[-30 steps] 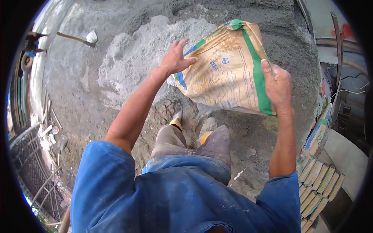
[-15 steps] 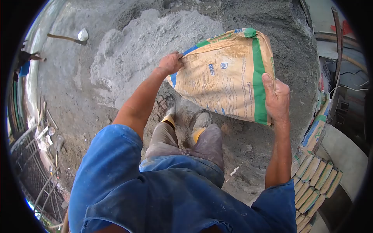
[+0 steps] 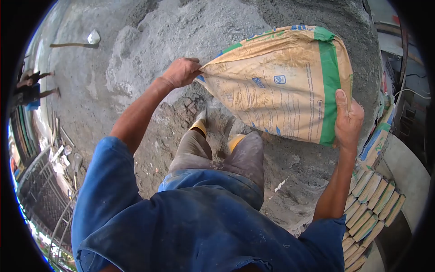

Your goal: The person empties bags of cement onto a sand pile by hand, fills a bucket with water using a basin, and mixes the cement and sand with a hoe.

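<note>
A brown paper cement bag [image 3: 281,90] with green and blue bands is stretched between my hands above the ground. My left hand [image 3: 182,72] grips its gathered left corner, fingers closed. At the right end, my right hand [image 3: 349,118] is closed on the bag's edge by the green band, thumb on the near face and fingers hidden behind. The bag looks slack and creased. Beyond it and to the left, a heap of pale grey powder [image 3: 167,41] spreads over the darker ground.
A hoe [image 3: 77,45] lies at the far left. Another person [image 3: 34,90] shows at the left edge. Stacked bags [image 3: 374,204] stand at lower right. Metal bars [image 3: 54,217] and debris [image 3: 59,154] line the left side. My boots [image 3: 199,124] are on rough, lumpy ground.
The bag has shifted right and its left corner is pulled out tighter. My left hand has moved left, my right hand right and slightly down. More of the other person shows.
</note>
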Tool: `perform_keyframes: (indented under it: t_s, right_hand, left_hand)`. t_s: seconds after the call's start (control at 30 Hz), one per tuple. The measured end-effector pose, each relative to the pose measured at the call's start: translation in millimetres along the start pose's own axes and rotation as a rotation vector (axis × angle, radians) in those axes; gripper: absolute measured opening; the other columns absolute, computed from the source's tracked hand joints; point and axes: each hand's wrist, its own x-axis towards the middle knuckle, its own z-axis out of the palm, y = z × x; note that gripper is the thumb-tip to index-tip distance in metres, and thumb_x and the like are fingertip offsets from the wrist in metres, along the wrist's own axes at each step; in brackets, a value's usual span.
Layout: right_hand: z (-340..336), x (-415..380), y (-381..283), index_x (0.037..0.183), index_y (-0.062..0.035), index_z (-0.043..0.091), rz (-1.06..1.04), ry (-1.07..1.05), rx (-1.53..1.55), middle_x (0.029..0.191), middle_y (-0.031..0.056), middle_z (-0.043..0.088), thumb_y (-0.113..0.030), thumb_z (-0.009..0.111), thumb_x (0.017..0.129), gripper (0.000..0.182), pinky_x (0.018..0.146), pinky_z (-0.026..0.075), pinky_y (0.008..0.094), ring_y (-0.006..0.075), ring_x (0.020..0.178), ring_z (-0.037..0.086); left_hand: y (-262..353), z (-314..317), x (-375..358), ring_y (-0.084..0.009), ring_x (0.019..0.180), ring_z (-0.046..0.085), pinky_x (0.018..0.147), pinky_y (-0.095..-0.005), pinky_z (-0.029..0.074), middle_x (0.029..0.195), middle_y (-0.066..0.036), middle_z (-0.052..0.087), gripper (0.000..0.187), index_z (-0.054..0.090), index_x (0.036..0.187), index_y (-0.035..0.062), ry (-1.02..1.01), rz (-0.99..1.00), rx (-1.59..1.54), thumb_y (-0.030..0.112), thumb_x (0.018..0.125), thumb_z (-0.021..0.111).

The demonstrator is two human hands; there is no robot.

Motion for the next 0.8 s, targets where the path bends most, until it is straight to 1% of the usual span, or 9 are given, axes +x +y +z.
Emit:
perform_keyframes:
  t_s: [0.4,0.47,0.53,0.6,0.63,0.67,0.73,0.77,0.8]
  right_hand:
    - [-58.5,-6.7,13.3,0.078,0.0040,0.059,-0.028,0.283,0.013,0.064,-0.0029,0.049,-0.029,0.058,0.097,0.039,0.053,0.034,0.0289,0.0077,0.060,0.039]
    - [-64.8,-19.4,13.6,0.076,0.0037,0.058,-0.051,0.291,0.008,0.064,-0.0027,0.048,-0.030,0.058,0.097,0.040,0.053,0.033,0.0291,0.0081,0.059,0.038]
    - [-60.6,-10.3,16.0,0.074,0.0034,0.056,-0.097,0.322,0.016,0.063,-0.0024,0.047,-0.031,0.057,0.098,0.042,0.053,0.033,0.0292,0.0085,0.059,0.038]
    - [-55.9,-19.5,29.5,0.072,0.0039,0.055,0.095,0.199,-0.085,0.060,-0.0005,0.045,-0.033,0.056,0.098,0.045,0.052,0.033,0.0306,0.0097,0.058,0.038]
    - [-48.2,-22.2,27.5,0.072,0.0048,0.055,-0.075,0.284,-0.082,0.059,0.0024,0.045,-0.032,0.057,0.097,0.045,0.052,0.034,0.0320,0.0107,0.057,0.038]
    - [-50.9,-10.2,30.7,0.072,0.0048,0.055,-0.100,0.329,-0.076,0.059,0.0024,0.045,-0.032,0.057,0.097,0.045,0.052,0.034,0.0320,0.0107,0.057,0.038]
    - [-58.0,-32.2,40.3,0.075,0.0052,0.057,0.042,0.279,-0.027,0.059,0.0046,0.045,-0.032,0.056,0.098,0.044,0.053,0.036,0.0335,0.0117,0.057,0.039]
    - [-48.6,-36.7,48.3,0.074,0.0052,0.056,0.102,0.194,-0.011,0.058,0.0050,0.045,-0.033,0.055,0.098,0.045,0.052,0.037,0.0342,0.0119,0.056,0.038]
    - [-50.6,-47.3,39.1,0.073,0.0049,0.057,0.015,0.275,0.043,0.056,0.0051,0.044,-0.033,0.055,0.098,0.045,0.051,0.036,0.0342,0.0120,0.054,0.038]
  left_hand:
    - [61.3,-93.0,27.4,-0.0318,0.075,0.062,0.066,-0.0401,0.052,0.078,-0.011,0.058,0.008,0.064,0.080,0.0019,0.153,0.090,0.008,0.010,0.082,0.064]
    - [66.7,-95.5,27.2,-0.0308,0.075,0.063,0.067,-0.0400,0.051,0.079,-0.010,0.059,0.008,0.066,0.084,0.0022,0.127,0.074,0.042,0.010,0.083,0.064]
    - [71.2,-107.0,26.1,-0.0291,0.076,0.064,0.067,-0.0392,0.052,0.081,-0.010,0.060,0.010,0.069,0.088,0.0033,0.250,0.083,-0.039,0.010,0.083,0.065]
    - [73.4,-95.4,23.9,-0.0276,0.077,0.064,0.069,-0.0383,0.052,0.083,-0.010,0.061,0.011,0.070,0.090,0.0042,0.175,0.040,-0.031,0.011,0.083,0.066]
    - [72.3,-93.8,25.6,-0.0277,0.078,0.064,0.069,-0.0385,0.052,0.083,-0.010,0.061,0.011,0.070,0.090,0.0041,0.157,0.069,0.039,0.012,0.083,0.066]
    - [64.0,-100.3,35.4,-0.0279,0.079,0.064,0.070,-0.0387,0.052,0.084,-0.010,0.061,0.011,0.070,0.091,0.0040,0.155,0.097,0.129,0.012,0.084,0.066]
    - [80.9,-105.5,32.5,-0.0305,0.080,0.063,0.071,-0.0403,0.051,0.084,-0.011,0.061,0.012,0.069,0.092,0.0044,0.139,0.097,-0.033,0.010,0.083,0.065]
    - [82.5,-103.2,26.6,-0.0312,0.079,0.062,0.070,-0.0401,0.050,0.083,-0.012,0.060,0.010,0.067,0.090,0.0020,0.072,0.116,0.054,0.006,0.081,0.065]
    - [79.3,-111.7,36.7,-0.0319,0.078,0.060,0.070,-0.0398,0.048,0.081,-0.014,0.058,0.009,0.066,0.088,-0.0005,0.053,0.151,0.172,0.003,0.080,0.065]
